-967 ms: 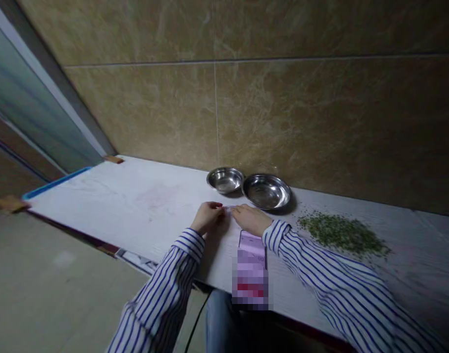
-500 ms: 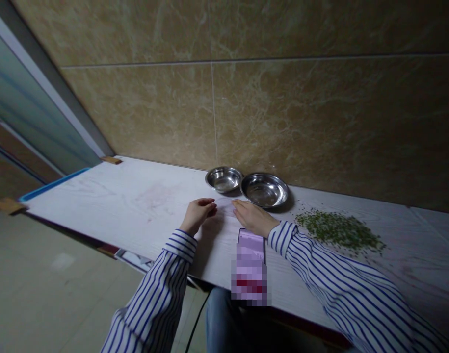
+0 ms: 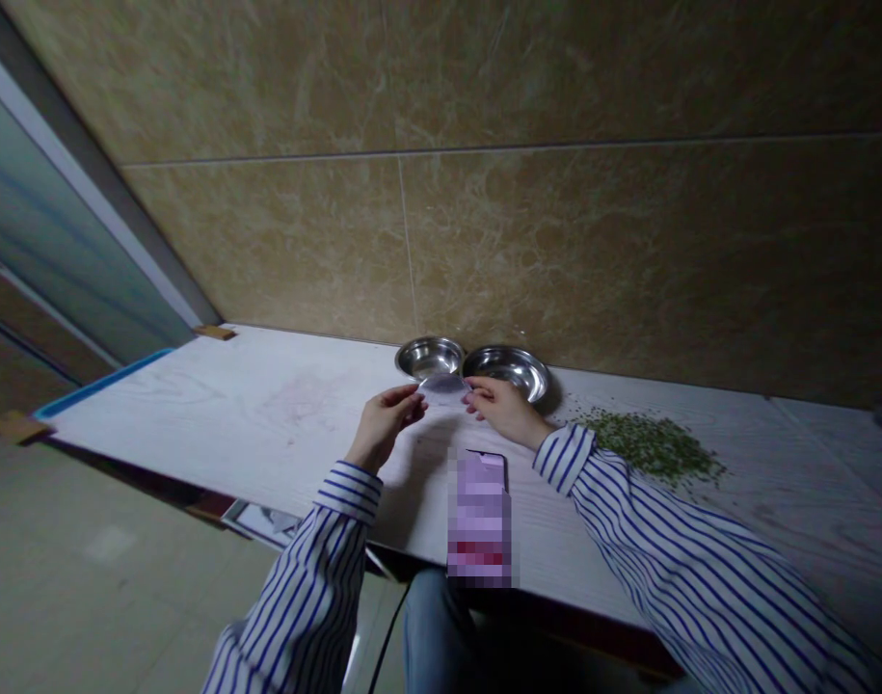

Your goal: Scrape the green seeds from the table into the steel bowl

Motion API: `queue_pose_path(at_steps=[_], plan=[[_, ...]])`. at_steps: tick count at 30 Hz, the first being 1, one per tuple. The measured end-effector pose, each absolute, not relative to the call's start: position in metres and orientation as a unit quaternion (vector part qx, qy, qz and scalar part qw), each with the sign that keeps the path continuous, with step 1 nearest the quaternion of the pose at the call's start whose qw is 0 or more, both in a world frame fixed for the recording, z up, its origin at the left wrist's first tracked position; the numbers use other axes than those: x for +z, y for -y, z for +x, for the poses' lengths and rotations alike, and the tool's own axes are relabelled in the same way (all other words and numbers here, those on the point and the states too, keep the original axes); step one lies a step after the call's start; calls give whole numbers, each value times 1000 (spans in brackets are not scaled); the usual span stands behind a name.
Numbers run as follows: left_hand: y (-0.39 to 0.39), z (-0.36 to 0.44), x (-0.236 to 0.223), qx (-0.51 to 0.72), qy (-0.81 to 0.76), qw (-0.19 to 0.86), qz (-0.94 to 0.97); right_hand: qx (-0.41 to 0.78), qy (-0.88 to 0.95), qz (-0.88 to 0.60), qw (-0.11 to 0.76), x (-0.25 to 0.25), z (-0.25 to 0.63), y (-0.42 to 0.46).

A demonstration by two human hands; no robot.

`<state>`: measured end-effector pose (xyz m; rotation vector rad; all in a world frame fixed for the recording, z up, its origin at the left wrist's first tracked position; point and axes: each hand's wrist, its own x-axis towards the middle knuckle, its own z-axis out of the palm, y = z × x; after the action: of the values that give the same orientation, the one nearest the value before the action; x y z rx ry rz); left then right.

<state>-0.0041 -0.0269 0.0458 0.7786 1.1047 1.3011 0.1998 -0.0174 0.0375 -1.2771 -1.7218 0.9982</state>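
Note:
Between my hands is a thin, see-through pale sheet with a curved far edge; its exact kind is unclear. My left hand pinches its left edge, thumb and fingers together. On the right edge, the fingertips of my right hand are closed in the same way. The sheet is raised above the table, overlapping the near rims of a smaller steel bowl and a larger steel bowl. Neither bowl shows any contents. Nearer me lies a phone with a lit, partly blurred screen.
Chopped green bits are spread in a loose heap on the white table, beside my right forearm. A tiled wall runs along the back. Blue edging and wooden blocks mark the left end.
The sheet has come up off the table in both hands. My hands have moved apart, the left one to the left. The camera view has shifted slightly.

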Motion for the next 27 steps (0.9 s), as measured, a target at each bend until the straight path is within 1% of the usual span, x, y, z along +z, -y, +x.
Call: queue_pose_path(at_steps=[7, 15, 27], plan=[[35, 7, 57, 552, -448, 609, 353, 433, 615, -501, 428, 60, 216, 26], [41, 29, 70, 531, -428, 630, 372, 486, 581, -501, 419, 83, 238, 44], [43, 58, 77, 507, -406, 631, 424, 481, 578, -500, 430, 96, 260, 59]])
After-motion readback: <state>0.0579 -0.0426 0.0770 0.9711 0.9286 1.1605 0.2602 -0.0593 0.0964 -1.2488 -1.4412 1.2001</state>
